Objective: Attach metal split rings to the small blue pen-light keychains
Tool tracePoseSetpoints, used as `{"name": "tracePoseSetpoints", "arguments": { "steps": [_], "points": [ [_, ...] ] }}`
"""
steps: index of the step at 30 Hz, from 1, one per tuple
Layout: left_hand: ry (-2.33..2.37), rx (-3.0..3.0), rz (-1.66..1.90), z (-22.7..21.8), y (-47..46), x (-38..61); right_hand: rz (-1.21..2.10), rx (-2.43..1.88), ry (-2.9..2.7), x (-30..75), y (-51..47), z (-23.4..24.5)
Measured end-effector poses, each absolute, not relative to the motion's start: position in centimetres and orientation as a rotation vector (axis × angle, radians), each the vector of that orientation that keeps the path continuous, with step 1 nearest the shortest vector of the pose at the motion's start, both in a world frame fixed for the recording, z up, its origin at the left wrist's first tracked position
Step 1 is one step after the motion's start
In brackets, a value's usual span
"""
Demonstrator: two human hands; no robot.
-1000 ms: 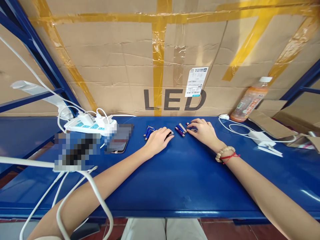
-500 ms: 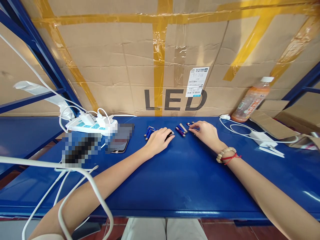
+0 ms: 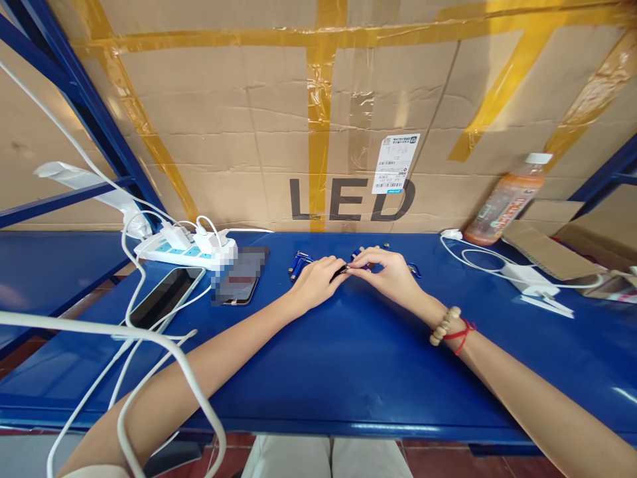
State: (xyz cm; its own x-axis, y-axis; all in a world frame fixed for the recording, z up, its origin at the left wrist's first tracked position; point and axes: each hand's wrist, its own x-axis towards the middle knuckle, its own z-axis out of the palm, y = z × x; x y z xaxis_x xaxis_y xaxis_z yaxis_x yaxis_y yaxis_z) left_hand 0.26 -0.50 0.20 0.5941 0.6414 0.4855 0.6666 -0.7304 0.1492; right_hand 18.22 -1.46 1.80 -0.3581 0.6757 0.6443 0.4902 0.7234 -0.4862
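Observation:
My left hand (image 3: pixel 316 282) is closed around a small black stick-like piece (image 3: pixel 340 271) with a shiny end, just above the blue table (image 3: pixel 318 372). My right hand (image 3: pixel 391 275) meets it there, thumb and forefinger pinched at that shiny end; whatever lies between those fingertips is too small to make out. Several small blue sticks with metal ends (image 3: pixel 300 264) lie beside my left hand. Other small sticks (image 3: pixel 355 253) are partly hidden behind my right hand. A bit of blue and metal (image 3: pixel 414 269) shows to the right of that hand.
At left stand a white power strip (image 3: pixel 184 251) with plugs, a phone (image 3: pixel 166 297) and a second dark phone (image 3: pixel 241 285); white cables (image 3: pixel 199 392) loop over my left forearm. To the right are a charger (image 3: pixel 530 279), an orange drink bottle (image 3: pixel 505 202) and cardboard (image 3: pixel 537 249). A large carton (image 3: pixel 223 133) forms the back.
My right hand has moved left from the small parts near the back and now touches the piece in my left hand. My left hand has stayed almost in place.

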Motion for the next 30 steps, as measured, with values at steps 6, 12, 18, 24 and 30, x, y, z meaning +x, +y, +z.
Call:
{"name": "tracePoseSetpoints", "arguments": {
  "steps": [6,12,18,24,30],
  "points": [
    [-1.127,-2.784,-0.812,0.1,-0.4,0.2,0.287,-0.874,-2.059,18.4,-1.3,1.5],
    [-1.13,-2.767,-0.807,0.0,-0.3,0.2,0.28,-0.963,-2.12,18.5,-1.3,1.5],
    [-1.167,-2.711,-0.822,0.1,-0.3,0.2,-0.001,-1.373,-1.914,20.9,-0.6,3.1],
    [-1.157,-2.727,-0.808,0.0,-0.2,0.2,-0.27,-1.693,-1.938,23.7,0.4,3.1],
    [-1.154,-2.721,-0.818,0.0,-0.3,0.2,-0.179,-1.934,-2.002,23.5,0.0,3.3]
  ]
}}
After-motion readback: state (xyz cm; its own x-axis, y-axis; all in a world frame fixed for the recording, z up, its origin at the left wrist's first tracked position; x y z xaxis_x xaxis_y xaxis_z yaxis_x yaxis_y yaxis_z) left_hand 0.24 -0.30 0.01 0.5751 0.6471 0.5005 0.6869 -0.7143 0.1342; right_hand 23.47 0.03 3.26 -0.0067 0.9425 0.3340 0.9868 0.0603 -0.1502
